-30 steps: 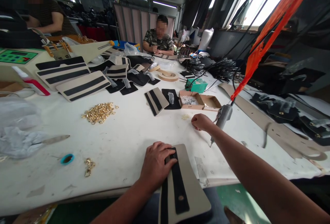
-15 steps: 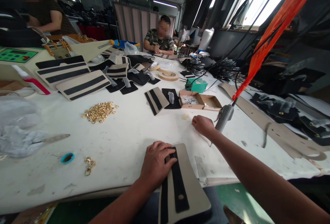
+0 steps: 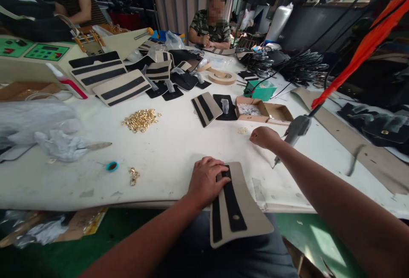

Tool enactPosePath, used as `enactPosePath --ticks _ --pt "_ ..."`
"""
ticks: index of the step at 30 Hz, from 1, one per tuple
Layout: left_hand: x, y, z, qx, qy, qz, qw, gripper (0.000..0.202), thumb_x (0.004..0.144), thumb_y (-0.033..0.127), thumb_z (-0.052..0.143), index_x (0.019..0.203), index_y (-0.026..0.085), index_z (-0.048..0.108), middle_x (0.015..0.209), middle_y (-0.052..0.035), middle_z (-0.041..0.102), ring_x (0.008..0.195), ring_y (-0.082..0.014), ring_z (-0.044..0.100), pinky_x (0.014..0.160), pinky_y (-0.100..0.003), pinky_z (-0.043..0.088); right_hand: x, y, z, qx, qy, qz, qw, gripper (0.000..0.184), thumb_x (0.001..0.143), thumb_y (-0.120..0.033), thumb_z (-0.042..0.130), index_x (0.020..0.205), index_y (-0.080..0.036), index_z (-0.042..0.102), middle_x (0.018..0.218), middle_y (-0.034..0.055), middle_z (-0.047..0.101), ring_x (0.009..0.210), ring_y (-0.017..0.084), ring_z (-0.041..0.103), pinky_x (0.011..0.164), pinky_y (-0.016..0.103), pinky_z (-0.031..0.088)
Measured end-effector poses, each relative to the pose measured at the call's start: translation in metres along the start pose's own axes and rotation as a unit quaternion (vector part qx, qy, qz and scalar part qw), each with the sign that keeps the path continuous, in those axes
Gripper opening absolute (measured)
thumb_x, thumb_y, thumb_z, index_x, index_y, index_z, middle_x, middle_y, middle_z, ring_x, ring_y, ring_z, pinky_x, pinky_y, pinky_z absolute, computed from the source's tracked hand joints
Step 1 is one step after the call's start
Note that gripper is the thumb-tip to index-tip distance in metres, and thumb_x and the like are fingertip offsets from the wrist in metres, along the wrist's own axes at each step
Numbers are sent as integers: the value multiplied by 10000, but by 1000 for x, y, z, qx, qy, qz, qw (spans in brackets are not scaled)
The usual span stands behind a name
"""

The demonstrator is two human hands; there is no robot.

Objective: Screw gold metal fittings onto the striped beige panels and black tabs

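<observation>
Beige panel point(image 3: 251, 205) with two black strips point(image 3: 234, 201), laid partly on the white table point(image 3: 179, 141) and partly beyond its front edge, above the lap point(image 3: 246, 256). The upper end of the panel is pressed by the left hand point(image 3: 209, 180), with the thumb set on one strip; whether the panel is also pinched from beneath cannot be determined. The right hand point(image 3: 265, 136) is placed low over the table, its fingers curled inward, just beside a scatter of tiny gold pieces point(image 3: 242, 130); whether a piece is gripped cannot be made out.

For good handling, it is judged, the panel should be held firmly, since its overhanging end could tip. Tiny pieces are best lifted singly, and contact between the forearm and the grey screwdriver point(image 3: 298, 128) is best avoided.

The right fingertips are hidden. The middle of the screwdriver is covered by the right forearm, and the ends of the strips are partly covered by the left hand. A gold stud point(image 3: 235, 217) is visible, but its detail is too small to be read. Both arms are cut off below.
</observation>
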State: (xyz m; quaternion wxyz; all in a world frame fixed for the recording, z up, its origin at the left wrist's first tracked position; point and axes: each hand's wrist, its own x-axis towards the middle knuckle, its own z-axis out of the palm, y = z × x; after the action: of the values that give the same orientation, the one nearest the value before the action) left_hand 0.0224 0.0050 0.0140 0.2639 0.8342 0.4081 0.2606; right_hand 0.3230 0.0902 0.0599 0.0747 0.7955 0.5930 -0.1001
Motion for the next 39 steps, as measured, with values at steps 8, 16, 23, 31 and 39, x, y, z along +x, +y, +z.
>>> enactPosePath --ticks 8,16,23,31,39 --pt "-1 0 4 3 -3 0 1000 232 872 354 824 1100 316 801 1263 2 772 1256 -293 570 1084 -498 419 -9 -11 0 -31 43 -7 999 263 948 -181 539 952 -112 793 1058 239 764 1030 358 716 834 396 494" --pt "-1 -3 7 7 -3 11 1000 257 875 373 814 1124 310 792 1271 -2 766 1260 -293 566 1071 -495 424 -95 -38 19 282 -57 -161 944 253 1000 -386 556 997 -203 731 796 27 733 714 175 673 687 251 490" --pt "0 -1 6 17 -11 9 1000 247 899 373 787 1138 311 790 1274 -5 766 1267 -298 562 1068 -498 427 -142 -57 47 324 -45 -230 917 190 985 -366 589 895 -246 706 917 13 730 868 198 663 794 288 481" --pt "-1 0 5 18 -10 9 1000 250 897 360 790 1141 304 787 1258 -2 768 1264 -293 563 1064 -495 427 -136 -60 54 310 -8 -217 926 124 940 -303 632 862 -258 717 922 13 754 878 208 681 819 299 481" --pt "0 1 4 30 -5 14 999 242 907 387 793 1124 283 775 1259 -8 768 1251 -290 574 1054 -489 431 -136 -65 51 318 -45 -143 936 138 895 -310 660 801 -239 732 789 0 755 749 192 658 687 278 444"
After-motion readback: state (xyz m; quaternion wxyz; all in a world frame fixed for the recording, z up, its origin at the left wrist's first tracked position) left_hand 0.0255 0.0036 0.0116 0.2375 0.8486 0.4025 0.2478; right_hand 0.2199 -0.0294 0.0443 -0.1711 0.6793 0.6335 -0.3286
